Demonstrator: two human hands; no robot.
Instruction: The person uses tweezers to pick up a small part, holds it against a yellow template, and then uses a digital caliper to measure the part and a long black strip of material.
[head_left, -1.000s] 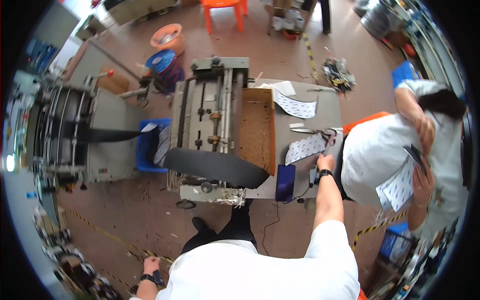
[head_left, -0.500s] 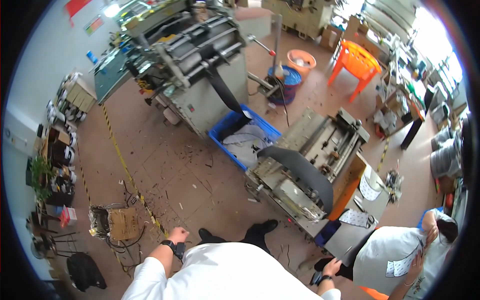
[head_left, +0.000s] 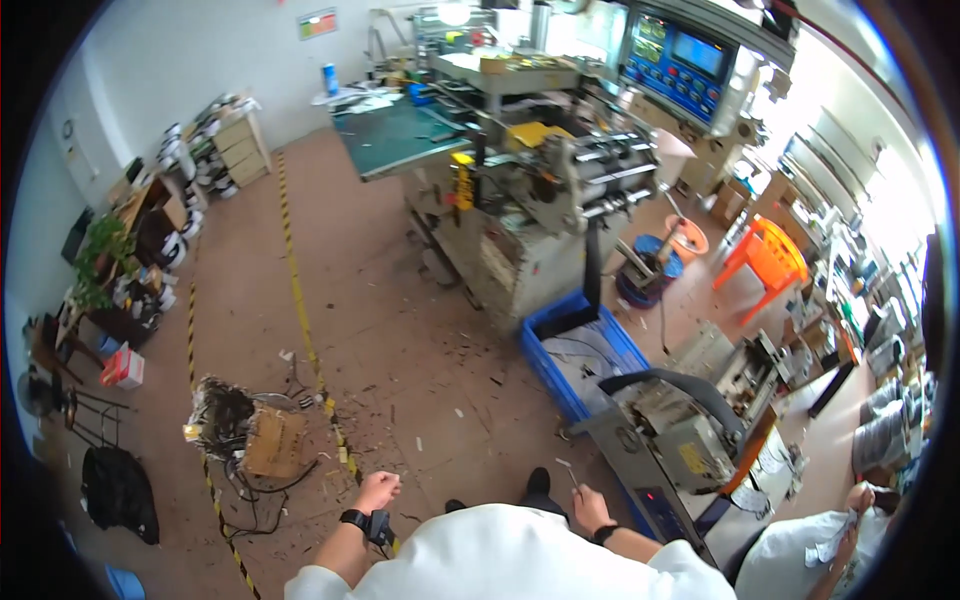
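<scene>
My left hand (head_left: 378, 490) is at the lower middle, fingers curled closed, a dark watch-like device on its wrist. A tiny pale spot shows at its fingertips; I cannot make out what it holds. On the right, my right hand (head_left: 592, 508) is closed around a thin slim tool (head_left: 568, 471), its pale end pointing forward and left. Its exact kind is too small to tell. Both hands hang over the floor in front of my white shirt, apart from each other. The nearest machine to my right hand is the low grey one (head_left: 690, 458) with a dark strip running over it.
A blue crate (head_left: 540, 352) stands between the low machine and the larger roller machine (head_left: 540, 250). Left of me, a torn cardboard box (head_left: 275, 440) and cables lie beside yellow-black floor tape (head_left: 305, 330). A co-worker in white (head_left: 800, 560) is at lower right. An orange chair (head_left: 765, 265) stands farther back.
My view has swung up and left, bringing the control panel into sight. My right hand has come inward, closer to my left, with the thin tool still in it. My left hand stays closed.
</scene>
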